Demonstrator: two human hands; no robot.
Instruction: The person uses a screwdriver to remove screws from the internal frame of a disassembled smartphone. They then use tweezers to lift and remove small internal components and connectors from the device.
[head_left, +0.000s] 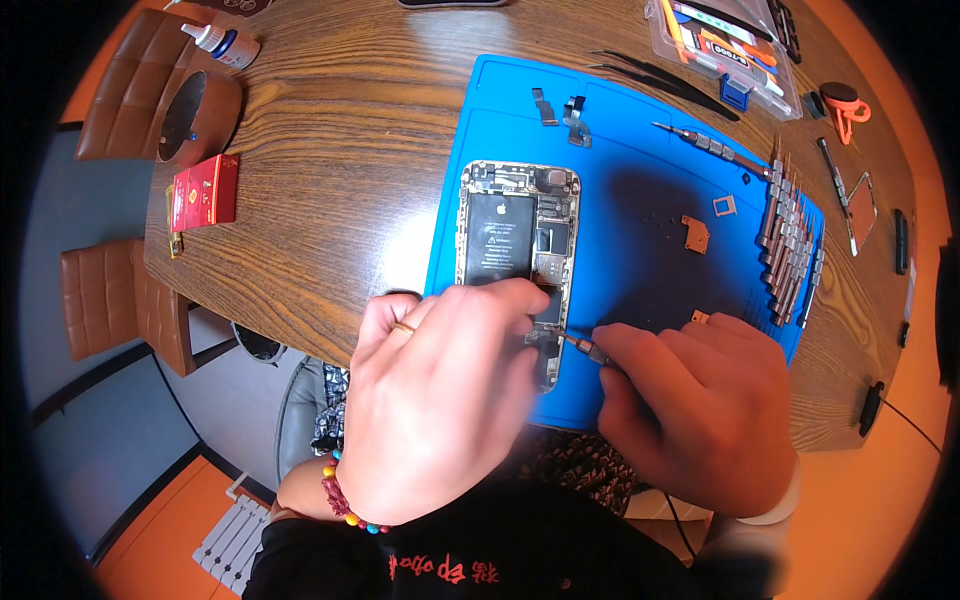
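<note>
An opened smartphone (501, 232) with its black battery and circuit boards exposed lies on a blue repair mat (510, 120). My left hand (442, 397), with a ring and a beaded bracelet, rests over the lower part of the phone. Its fingers bend down at the phone's lower right; whether they pinch a part is hidden. My right hand (690, 405) grips a small metal precision tool (589, 349), likely a screwdriver, whose tip reaches the phone's lower right area. Flex cables (576, 124) lie above the phone. A SIM tray (724, 205) and a copper-coloured metal shield (696, 235) are to its right.
A row of screwdrivers (784, 232) stretches along the mat's right side. Black tweezers (675, 82) and a clear plastic tool box (724, 52) are beyond. At the left stand a white bottle (232, 49), a brown round container (201, 116) and a red box (206, 193).
</note>
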